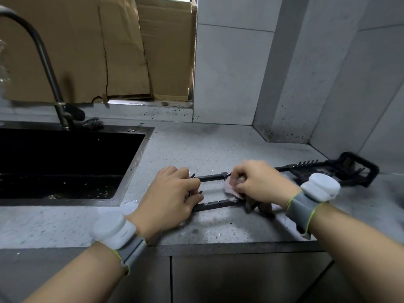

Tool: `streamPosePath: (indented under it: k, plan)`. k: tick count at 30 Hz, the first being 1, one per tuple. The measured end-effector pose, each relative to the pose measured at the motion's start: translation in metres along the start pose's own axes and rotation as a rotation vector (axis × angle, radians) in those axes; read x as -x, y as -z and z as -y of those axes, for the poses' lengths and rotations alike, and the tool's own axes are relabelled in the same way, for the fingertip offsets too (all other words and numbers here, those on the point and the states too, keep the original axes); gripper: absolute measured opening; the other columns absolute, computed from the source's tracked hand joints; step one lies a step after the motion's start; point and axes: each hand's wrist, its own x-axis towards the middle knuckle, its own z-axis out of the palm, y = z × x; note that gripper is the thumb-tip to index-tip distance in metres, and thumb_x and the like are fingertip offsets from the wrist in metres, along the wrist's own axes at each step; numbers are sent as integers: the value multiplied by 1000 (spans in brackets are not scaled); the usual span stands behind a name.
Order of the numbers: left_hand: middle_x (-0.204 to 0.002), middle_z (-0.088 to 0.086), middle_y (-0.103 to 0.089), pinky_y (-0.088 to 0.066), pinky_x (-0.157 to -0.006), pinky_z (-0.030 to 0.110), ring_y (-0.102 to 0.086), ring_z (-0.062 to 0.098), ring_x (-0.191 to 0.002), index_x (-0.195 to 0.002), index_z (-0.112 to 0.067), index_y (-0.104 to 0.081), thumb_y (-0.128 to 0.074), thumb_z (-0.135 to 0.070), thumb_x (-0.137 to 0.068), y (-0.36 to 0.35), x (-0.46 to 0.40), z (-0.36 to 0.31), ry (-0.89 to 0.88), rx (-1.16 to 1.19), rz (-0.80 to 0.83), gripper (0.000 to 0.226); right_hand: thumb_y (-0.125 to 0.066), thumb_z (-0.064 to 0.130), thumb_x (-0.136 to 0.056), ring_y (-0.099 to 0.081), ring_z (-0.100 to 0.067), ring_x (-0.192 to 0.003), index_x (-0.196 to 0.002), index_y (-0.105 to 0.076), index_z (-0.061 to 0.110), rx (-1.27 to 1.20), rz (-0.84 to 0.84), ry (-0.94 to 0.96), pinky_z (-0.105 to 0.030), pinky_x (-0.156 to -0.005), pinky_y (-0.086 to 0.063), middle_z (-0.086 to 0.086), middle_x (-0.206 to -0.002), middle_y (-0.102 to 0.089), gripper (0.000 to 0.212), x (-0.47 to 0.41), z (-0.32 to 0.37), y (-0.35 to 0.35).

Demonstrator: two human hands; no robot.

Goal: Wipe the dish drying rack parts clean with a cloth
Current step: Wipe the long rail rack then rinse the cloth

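Two hands are working on a black dish rack frame lying on the grey countertop right of the sink. Left hand is gripping the frame's left end, fingers curled; right hand is pinching a pale cloth against the rails. No legible writing is showing.

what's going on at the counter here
A person is wiping a black dish rack frame that lies on the grey countertop beside the sink. The left hand grips the frame's left end to steady it, while the right hand holds a pinkish cloth against its bars.
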Motion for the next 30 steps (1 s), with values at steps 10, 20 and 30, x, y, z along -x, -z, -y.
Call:
streamPosePath:
  k: [10, 20, 30]
  plan:
    - [-75, -12, -44, -31, -74, 31, -40, 17, -73, -70, -27, -58, -61, -45, -83, -1, -1, -1, -3, 1, -23, 22, -64, 11, -81, -62, -15, -86, -83, -76, 28, -170, -284, 53, -22, -79, -45, 4, -93, -65, 20, -39, 9, 21]
    - [-75, -11, -43, -29, -74, 28, -41, 18, -71, -70, -26, -56, -61, -44, -84, -2, 1, 0, -19, -9, -26, 23, -69, 23, -86, -63, -20, -98, -95, -76, 21, 48, 31, 4, -26, -80, -47, -3, -98, -73, 11, -54, -10, 3]
    - [-73, -13, -39, -31, -70, 30, -40, 18, -70, -69, -27, -54, -56, -47, -82, -5, -1, 1, -30, -32, -53, 24, -65, 10, -80, -65, -16, -93, -92, -77, 27, -103, -82, 219, -22, -78, -46, 3, -95, -75, 25, -61, 41, -12]
